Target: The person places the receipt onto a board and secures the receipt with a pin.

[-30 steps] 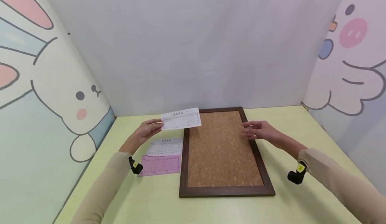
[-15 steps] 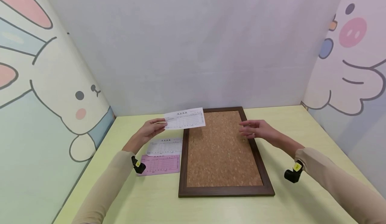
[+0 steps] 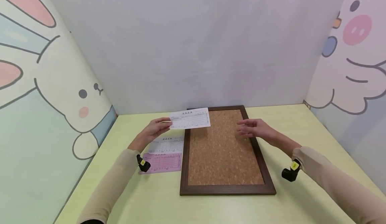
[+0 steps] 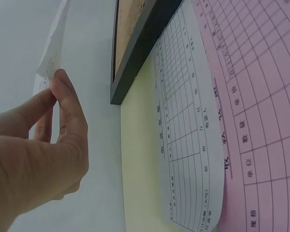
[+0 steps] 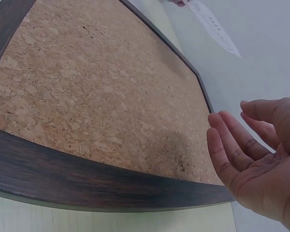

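Between thumb and fingers, my left hand (image 3: pixel 155 129) pinches the left end of a white printed form (image 3: pixel 190 118). That sheet is held up above the far left corner of a cork board (image 3: pixel 224 150) in a dark wooden frame. Over the board's right side hovers my right hand (image 3: pixel 256 129), its fingers loosely bent and holding nothing. A second white form (image 3: pixel 166 146) lies on the table left of the board. It partly overlaps a pink form (image 3: pixel 162 163). In the left wrist view the pinched sheet (image 4: pixel 53 43) shows nearly edge-on.
The pale yellow table (image 3: pixel 150 197) reaches back to a plain grey-white wall (image 3: pixel 193 50). Side panels with a cartoon rabbit (image 3: pixel 69 93) and a cartoon pig-nosed figure (image 3: pixel 357 29) enclose it left and right.
My left hand has carried the white form a little to the right, farther over the cork board. The right hand has shifted slightly left. The forms on the table stay put.
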### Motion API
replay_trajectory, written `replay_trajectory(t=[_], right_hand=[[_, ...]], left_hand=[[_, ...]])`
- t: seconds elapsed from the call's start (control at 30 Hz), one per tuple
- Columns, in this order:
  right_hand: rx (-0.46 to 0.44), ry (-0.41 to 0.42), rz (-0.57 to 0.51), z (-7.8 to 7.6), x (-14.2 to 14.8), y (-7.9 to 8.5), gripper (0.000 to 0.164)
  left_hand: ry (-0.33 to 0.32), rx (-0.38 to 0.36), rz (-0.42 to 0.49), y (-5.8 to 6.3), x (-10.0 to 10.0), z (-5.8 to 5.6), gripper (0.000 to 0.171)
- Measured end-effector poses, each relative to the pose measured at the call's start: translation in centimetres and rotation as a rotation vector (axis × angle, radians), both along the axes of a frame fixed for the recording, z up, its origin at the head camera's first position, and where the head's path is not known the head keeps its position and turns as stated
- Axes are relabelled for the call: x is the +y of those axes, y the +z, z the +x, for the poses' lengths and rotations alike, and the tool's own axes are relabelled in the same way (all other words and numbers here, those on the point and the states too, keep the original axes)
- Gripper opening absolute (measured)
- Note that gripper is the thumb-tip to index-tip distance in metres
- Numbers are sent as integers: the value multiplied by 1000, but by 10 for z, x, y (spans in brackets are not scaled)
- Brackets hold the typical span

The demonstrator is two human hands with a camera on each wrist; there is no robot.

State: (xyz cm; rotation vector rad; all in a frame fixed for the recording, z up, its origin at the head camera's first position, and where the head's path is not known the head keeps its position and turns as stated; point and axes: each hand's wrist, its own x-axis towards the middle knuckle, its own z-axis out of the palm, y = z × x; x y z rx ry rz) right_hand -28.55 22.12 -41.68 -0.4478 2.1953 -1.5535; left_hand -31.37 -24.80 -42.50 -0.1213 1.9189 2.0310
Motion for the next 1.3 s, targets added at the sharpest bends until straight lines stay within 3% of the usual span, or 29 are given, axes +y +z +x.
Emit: replay_trajectory(t=[0.37,0.67,1.3], right_hand=[[1,-6,-2,-2,-6,0,55],[-5,-10,-16,-6,-18,-4,55],[10,-13,9,-10,-31,-4,54]], left_hand=[[-5,-11,4,0,10,-1,47],[15,-22,-2,-7,17,-2,41],[-45,-21,-34,-5,38,-1,47]])
